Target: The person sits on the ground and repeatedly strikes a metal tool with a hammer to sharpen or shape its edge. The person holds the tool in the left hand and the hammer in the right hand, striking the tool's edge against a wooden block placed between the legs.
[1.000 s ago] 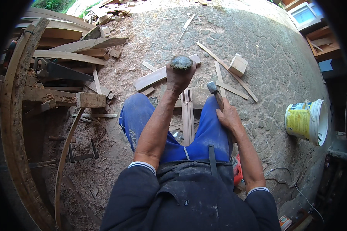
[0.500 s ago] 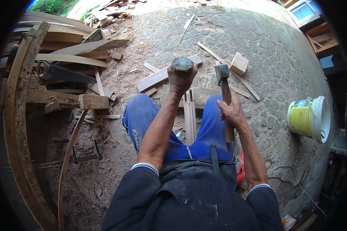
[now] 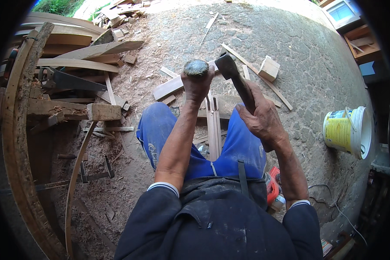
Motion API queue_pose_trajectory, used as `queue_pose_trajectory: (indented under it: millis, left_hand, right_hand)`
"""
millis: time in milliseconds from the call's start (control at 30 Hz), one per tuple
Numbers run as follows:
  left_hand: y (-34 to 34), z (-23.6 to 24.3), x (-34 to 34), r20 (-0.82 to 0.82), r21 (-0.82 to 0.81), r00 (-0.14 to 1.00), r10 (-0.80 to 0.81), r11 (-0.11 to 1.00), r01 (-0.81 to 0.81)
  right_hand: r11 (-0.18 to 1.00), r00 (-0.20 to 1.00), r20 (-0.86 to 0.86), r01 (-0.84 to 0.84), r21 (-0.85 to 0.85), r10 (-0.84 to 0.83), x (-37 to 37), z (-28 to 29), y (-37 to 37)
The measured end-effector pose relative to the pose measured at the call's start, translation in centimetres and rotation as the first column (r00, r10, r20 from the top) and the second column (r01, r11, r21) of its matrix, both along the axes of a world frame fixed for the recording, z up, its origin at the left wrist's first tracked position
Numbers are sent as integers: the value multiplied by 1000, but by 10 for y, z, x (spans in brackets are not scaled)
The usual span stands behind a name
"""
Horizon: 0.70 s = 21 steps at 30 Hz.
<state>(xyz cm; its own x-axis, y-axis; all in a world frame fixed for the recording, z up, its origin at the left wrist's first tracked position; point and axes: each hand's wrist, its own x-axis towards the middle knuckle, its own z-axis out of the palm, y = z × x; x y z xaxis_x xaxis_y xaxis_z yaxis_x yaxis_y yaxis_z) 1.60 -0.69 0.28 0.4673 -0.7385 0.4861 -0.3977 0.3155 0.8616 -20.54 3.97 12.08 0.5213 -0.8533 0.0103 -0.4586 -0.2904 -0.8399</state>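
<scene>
Our right hand (image 3: 266,121) has swung the wooden-handled hammer with a dark metal head (image 3: 235,78) up and leftward since half a second ago; its head now hangs near, but apart from, the hand tool with a worn, round grey butt (image 3: 196,68). Our left hand (image 3: 197,89) is wrapped around that tool, our right around the hammer's handle. Between our blue-trousered knees (image 3: 158,125) runs the long reddish-brown slotted wooden bar (image 3: 213,132). We'd do well to steady the tool, strike its butt squarely and keep our knuckles below the blow; its working tip is hidden.
</scene>
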Motion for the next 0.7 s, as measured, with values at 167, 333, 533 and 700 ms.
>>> queue_pose_trajectory:
  millis: [167, 333, 533, 700]
  left_hand:
    - [-2, -5, -7, 155, -61, 988, -21, 998, 30]
    - [-11, -10, 0, -60, -34, 998, -34, 999, 32]
    - [-5, -4, -9, 155, -64, 988, -23, 997, 33]
    - [6, 4, -13, -7, 65, 997, -79, 995, 80]
  right_hand:
    - [996, 997, -61, -42, -74, 38, 5, 10, -2]
    - [994, 991, -123, -56, -98, 44, -2, 23, -1]
    - [982, 992, -107, -80, -168, 63, -5, 32, -3]
    - [962, 977, -191, -140, -234, 96, 1, 40, -9]
